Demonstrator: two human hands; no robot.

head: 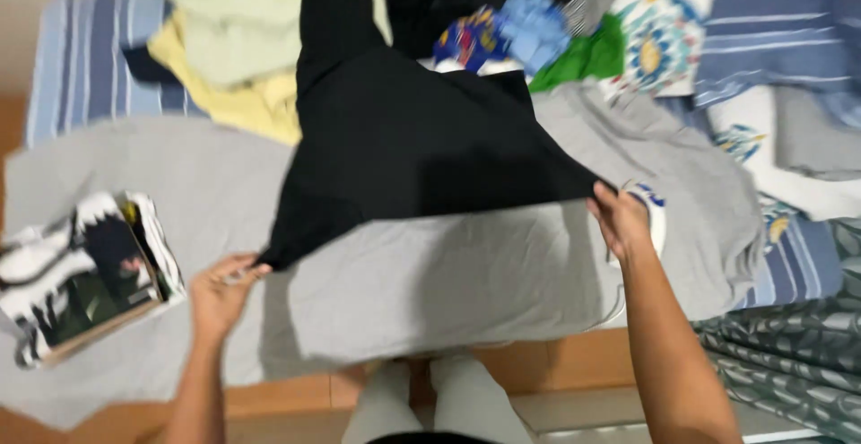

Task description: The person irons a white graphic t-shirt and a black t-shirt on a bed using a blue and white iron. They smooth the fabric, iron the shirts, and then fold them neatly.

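Two hands hold one black garment [404, 143] stretched between them over a bed. At the near left lies a folded black-and-white patterned stack [85, 269] on the grey sheet [179, 175]. Just right of it, the left hand [220, 291] pinches the garment's near left corner, fingers closed on the cloth. The garment spreads up and away toward the far middle, above a grey T-shirt [466, 274] lying flat beneath it. At the far left sit pale green [242, 13] and yellow clothes [242, 94]; further right lie blue [529, 22] and green pieces [583, 58]. The right hand [623, 220] grips the garment's near right corner. The hands are well apart. At far right are striped and patterned bedclothes [780, 40].
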